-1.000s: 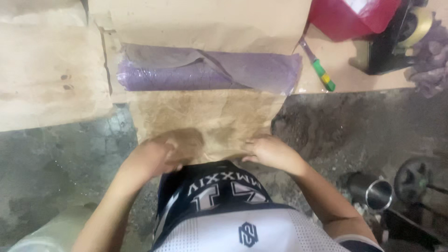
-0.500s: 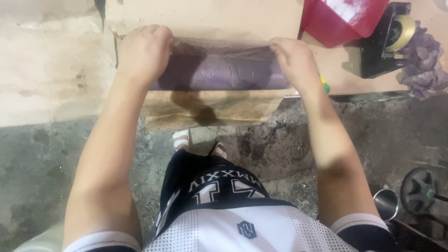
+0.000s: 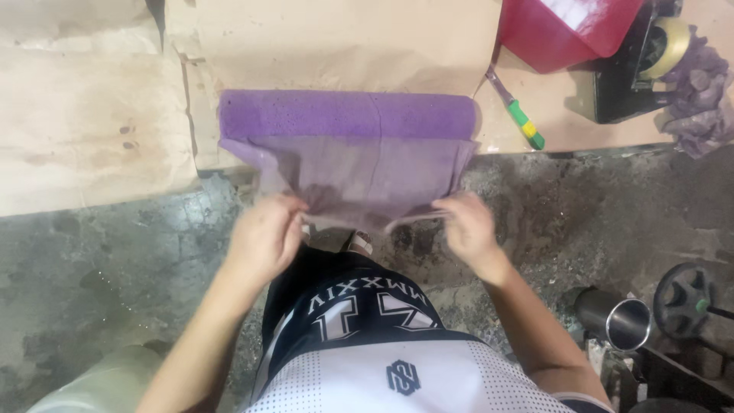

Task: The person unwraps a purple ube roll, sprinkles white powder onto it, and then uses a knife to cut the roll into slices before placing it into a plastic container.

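At frame centre, the left hand (image 3: 264,237) and right hand (image 3: 468,229) are pinching (fingers closed) a translucent sheet (image 3: 359,180) trailing from a purple foam roll (image 3: 348,115).

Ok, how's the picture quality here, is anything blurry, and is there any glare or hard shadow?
Head view: light is soft and even, no hard shadows. The left hand and right hand show slight motion blur at the fingers, where they grip the thin purple sheet hanging from the purple foam roll. Mild glare on the shiny metal tube and the red plastic bin.
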